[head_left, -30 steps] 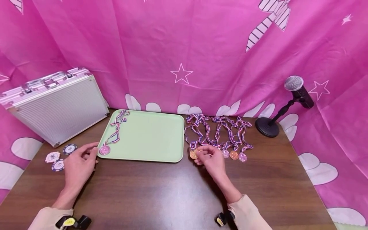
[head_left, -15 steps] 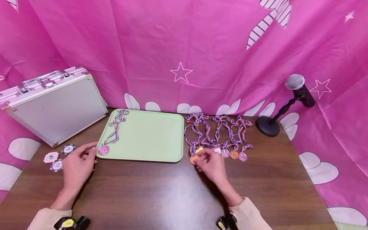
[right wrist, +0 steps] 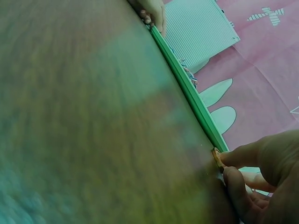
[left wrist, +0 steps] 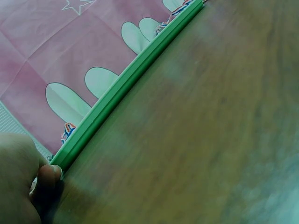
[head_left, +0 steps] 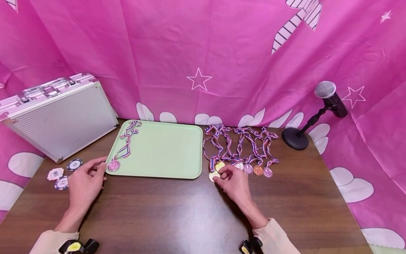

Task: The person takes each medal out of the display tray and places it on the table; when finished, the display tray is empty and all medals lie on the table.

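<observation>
In the head view, my right hand (head_left: 234, 181) pinches a gold medal (head_left: 214, 176) by its edge between thumb and forefinger. The right wrist view shows this medal (right wrist: 217, 160) tilted up from the table at the fingertips. Just behind it lies another gold medal (head_left: 219, 165). To the right are silver-looking medals (head_left: 248, 168) and a bronze one (head_left: 258, 170), with striped ribbons (head_left: 241, 144) stretched back. At the left, my left hand (head_left: 85, 181) holds the near left corner of a pale green tray (head_left: 165, 151). A pinkish medal (head_left: 114, 165) with its ribbon lies along the tray's left side.
A silver case (head_left: 66, 123) stands at the back left, with three poker chips (head_left: 55, 173) in front of it. A microphone (head_left: 331, 98) on a black stand (head_left: 295, 138) is at the back right. Pink cloth (head_left: 165, 63) hangs behind the wooden table (head_left: 177, 215).
My right hand has drawn the pinched medal slightly toward me and tilted it, uncovering the gold medal behind. My left hand has stayed at the tray corner.
</observation>
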{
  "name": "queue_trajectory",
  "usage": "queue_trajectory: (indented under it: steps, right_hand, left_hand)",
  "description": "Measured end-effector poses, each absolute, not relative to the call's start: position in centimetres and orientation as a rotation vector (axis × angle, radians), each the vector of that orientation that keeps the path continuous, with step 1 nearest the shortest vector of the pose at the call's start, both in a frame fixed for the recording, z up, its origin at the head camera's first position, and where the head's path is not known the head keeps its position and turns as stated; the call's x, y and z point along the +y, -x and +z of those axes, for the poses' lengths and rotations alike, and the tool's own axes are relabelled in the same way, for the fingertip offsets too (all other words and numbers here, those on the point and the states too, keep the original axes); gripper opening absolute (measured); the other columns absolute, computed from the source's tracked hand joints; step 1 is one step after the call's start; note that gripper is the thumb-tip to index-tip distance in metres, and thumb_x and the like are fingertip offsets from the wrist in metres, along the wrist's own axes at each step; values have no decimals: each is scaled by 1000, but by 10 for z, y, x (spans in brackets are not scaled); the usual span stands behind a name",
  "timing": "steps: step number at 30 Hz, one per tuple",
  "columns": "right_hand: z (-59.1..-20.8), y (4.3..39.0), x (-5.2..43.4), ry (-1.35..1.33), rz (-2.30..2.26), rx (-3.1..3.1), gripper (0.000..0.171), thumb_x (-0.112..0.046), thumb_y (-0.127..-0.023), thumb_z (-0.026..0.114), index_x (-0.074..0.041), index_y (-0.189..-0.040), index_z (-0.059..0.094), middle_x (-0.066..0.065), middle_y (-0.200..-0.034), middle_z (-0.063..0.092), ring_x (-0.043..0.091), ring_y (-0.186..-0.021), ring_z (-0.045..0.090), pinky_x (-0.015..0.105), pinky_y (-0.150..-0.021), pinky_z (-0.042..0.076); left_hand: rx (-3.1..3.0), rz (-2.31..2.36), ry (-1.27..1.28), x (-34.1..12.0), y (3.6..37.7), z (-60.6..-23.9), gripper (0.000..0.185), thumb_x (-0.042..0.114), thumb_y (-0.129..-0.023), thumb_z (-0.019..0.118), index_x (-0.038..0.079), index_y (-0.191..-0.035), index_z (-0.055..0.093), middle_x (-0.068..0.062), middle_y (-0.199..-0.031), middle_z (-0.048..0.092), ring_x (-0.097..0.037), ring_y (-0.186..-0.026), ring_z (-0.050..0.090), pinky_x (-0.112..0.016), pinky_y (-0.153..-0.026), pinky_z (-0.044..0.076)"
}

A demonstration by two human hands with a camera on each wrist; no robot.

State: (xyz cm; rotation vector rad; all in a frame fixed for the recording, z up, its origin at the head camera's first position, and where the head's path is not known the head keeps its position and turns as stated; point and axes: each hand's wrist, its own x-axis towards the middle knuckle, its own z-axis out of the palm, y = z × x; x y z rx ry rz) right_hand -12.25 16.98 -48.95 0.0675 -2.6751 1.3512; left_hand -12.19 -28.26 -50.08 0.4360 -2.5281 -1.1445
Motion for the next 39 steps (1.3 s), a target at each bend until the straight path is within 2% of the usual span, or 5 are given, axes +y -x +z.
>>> queue_trajectory:
  steps: [9,16,26,32,39]
  right_hand:
    - [-488,122,169,-50,1368,-2618,18,-7,-82,95,-7,-93,80,-1,-74,72,3,-62,63,19,-60,52]
    - [-478,122,153,-91,1447,-2523,13,-4,-87,91,-5,-96,83,1,-71,73,4,-57,61,16,-56,48]
    - [-463,124,105,-239,1596,-2461,13,0,-88,89,-2,-98,82,4,-74,74,2,-59,62,18,-57,54]
    - [-465,127,72,-384,1649,-2525,11,-2,-93,86,-3,-103,81,5,-77,76,-1,-57,63,20,-57,56]
    - [-466,132,35,-484,1670,-2587,7,-7,-98,83,-6,-105,83,2,-78,75,-6,-58,59,15,-58,52]
  left_hand:
    - [-2543,-1150,-433,-282,122,-499,34,26,-111,65,7,-136,79,-8,-87,75,-3,-49,59,-22,-43,44]
    - [-2535,-1151,-422,-284,122,-500,34,26,-111,65,7,-136,79,-9,-88,75,-2,-49,59,-22,-43,44]
    - [-2543,-1143,-415,-282,122,-501,34,27,-111,65,7,-136,79,-14,-94,78,-1,-49,61,-22,-43,44]
    - [-2534,-1149,-439,-282,121,-501,33,27,-111,65,8,-135,80,-11,-89,77,-3,-48,60,-22,-43,44]
    - [-2532,-1136,-425,-283,120,-501,33,26,-111,66,7,-134,80,-12,-89,77,-2,-48,60,-22,-43,43]
